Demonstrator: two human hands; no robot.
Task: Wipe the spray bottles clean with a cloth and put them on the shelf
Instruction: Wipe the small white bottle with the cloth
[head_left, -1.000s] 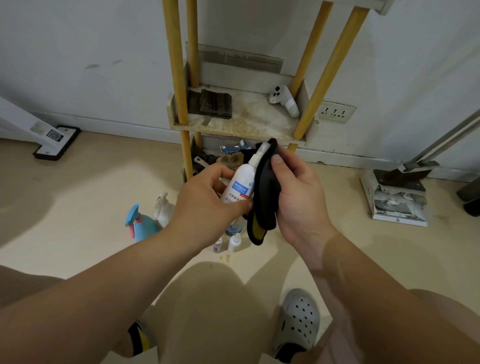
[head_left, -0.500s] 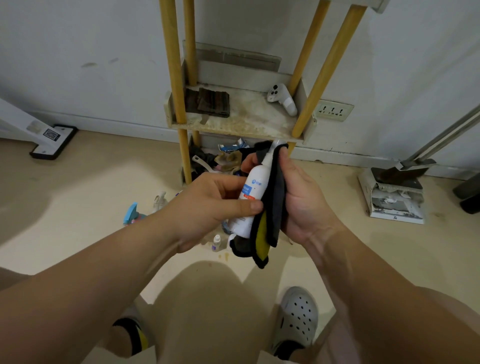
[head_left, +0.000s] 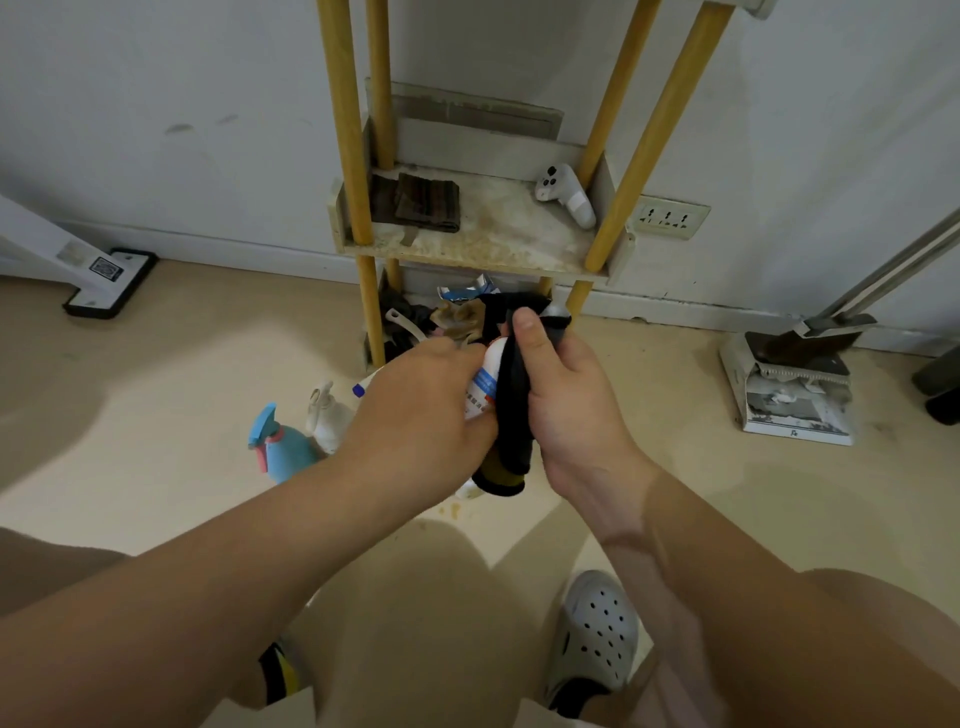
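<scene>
Spray bottle (head_left: 484, 388) up in the air, just in front of the low shelf (head_left: 467, 249). Both arms stretched forward, hands close together. White, with a blue label, mostly hidden. Left hand (head_left: 421, 410) curled round its bottom part. Right hand (head_left: 569, 400) squeezing a black cloth (head_left: 511, 421) against its side, thumb up near the top. Blue spray bottle (head_left: 283, 452) down on the floor.

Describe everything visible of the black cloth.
The black cloth looks soft and bunched, with a yellowish patch near its lower end. It wraps the white spray bottle and hangs below both hands. The right hand grips it, thumb on top; the left hand holds the bottle.
</scene>
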